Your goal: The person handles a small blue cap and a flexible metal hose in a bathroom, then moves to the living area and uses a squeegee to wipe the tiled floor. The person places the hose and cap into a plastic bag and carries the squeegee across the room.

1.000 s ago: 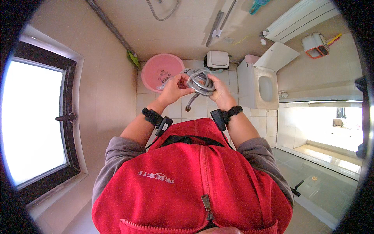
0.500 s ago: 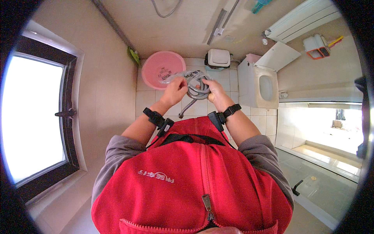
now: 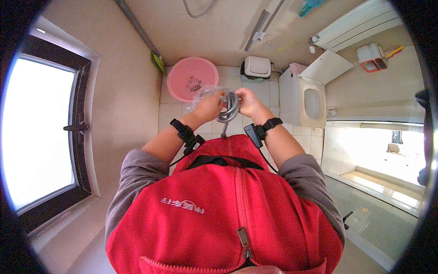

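Observation:
A grey ribbed flexible hose (image 3: pixel 234 111) is wound in a loose coil between my hands, over the tiled floor. My left hand (image 3: pixel 210 107) is closed at the coil's left side, its fingertips partly hidden by the loops. Crumpled clear plastic bag (image 3: pixel 197 97) spreads around and beyond that hand. My right hand (image 3: pixel 248 103) is closed on the coil's upper right edge, thumb and fingers bent around it. One end of the hose (image 3: pixel 224 132) hangs down toward my red clothing. Both wrists wear black straps with small boxes.
A pink basin (image 3: pixel 192 68) stands against the far wall, with a lidded white bin (image 3: pixel 257 67) right of it. Farther right is a toilet (image 3: pixel 312 102) with its lid raised. A dark-framed window (image 3: pixel 81 129) is at left; a glass panel (image 3: pixel 365 214) is at lower right.
The coil has turned and drawn in closer between my hands. The hose's hanging end has swung right, and my left hand has shifted right to the loops, the plastic bag now bunched around it.

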`<state>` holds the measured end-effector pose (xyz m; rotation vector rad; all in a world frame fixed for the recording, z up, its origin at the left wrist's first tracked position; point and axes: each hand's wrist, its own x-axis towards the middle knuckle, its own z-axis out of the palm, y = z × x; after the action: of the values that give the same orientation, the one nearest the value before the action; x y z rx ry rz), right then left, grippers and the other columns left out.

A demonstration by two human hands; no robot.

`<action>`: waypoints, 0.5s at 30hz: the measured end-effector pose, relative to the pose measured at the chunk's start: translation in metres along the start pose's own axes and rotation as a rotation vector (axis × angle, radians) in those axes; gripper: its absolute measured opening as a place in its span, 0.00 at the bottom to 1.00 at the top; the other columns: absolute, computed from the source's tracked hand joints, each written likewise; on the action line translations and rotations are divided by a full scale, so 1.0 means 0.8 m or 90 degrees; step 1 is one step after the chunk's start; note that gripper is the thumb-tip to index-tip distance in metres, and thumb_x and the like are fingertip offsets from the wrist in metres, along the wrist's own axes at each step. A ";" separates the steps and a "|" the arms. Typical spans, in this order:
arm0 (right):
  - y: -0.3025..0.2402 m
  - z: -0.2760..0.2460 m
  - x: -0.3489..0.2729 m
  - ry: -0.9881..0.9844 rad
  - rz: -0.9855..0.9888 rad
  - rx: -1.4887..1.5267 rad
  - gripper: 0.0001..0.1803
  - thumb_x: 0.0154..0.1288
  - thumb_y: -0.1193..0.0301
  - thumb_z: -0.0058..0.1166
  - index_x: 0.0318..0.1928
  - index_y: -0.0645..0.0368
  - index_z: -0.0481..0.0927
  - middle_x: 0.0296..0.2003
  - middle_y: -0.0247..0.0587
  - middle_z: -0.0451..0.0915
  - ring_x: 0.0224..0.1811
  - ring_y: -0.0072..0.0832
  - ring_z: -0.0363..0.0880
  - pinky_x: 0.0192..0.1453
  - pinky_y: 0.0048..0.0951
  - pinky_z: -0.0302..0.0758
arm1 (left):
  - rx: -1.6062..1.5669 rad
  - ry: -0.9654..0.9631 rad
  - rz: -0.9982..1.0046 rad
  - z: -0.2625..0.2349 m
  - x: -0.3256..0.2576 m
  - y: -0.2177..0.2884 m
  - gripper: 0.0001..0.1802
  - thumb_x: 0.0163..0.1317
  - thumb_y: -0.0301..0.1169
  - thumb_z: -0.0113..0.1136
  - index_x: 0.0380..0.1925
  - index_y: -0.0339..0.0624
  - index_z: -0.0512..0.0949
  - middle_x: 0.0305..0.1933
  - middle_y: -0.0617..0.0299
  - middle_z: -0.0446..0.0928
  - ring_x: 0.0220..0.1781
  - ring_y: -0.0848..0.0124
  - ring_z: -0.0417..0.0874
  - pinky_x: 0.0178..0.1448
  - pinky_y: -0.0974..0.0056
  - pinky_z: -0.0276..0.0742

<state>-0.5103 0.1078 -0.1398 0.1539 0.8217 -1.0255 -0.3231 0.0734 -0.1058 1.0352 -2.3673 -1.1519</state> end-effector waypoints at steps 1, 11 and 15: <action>0.000 0.001 -0.006 -0.080 0.013 0.039 0.12 0.59 0.76 0.46 0.42 0.71 0.71 0.40 0.53 0.77 0.43 0.41 0.78 0.51 0.40 0.75 | -0.036 -0.005 -0.085 0.001 -0.001 -0.002 0.06 0.60 0.28 0.49 0.35 0.38 0.70 0.31 0.45 0.79 0.35 0.48 0.80 0.37 0.53 0.74; 0.042 0.019 0.011 0.139 -0.264 -0.306 0.16 0.69 0.73 0.37 0.53 0.69 0.67 0.46 0.51 0.75 0.49 0.36 0.74 0.54 0.35 0.73 | -0.035 0.088 0.237 0.004 0.004 0.011 0.08 0.61 0.32 0.52 0.31 0.37 0.73 0.31 0.47 0.75 0.35 0.53 0.77 0.40 0.55 0.71; 0.039 0.009 0.007 0.047 -0.134 0.036 0.13 0.66 0.74 0.40 0.47 0.64 0.74 0.43 0.43 0.76 0.46 0.32 0.73 0.53 0.33 0.72 | -0.145 0.147 0.026 -0.009 0.001 0.010 0.09 0.65 0.32 0.49 0.30 0.38 0.71 0.20 0.57 0.70 0.21 0.64 0.73 0.28 0.61 0.70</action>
<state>-0.4797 0.1172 -0.1466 0.1565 0.8890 -1.2480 -0.3240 0.0721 -0.0951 0.9798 -2.0176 -1.1854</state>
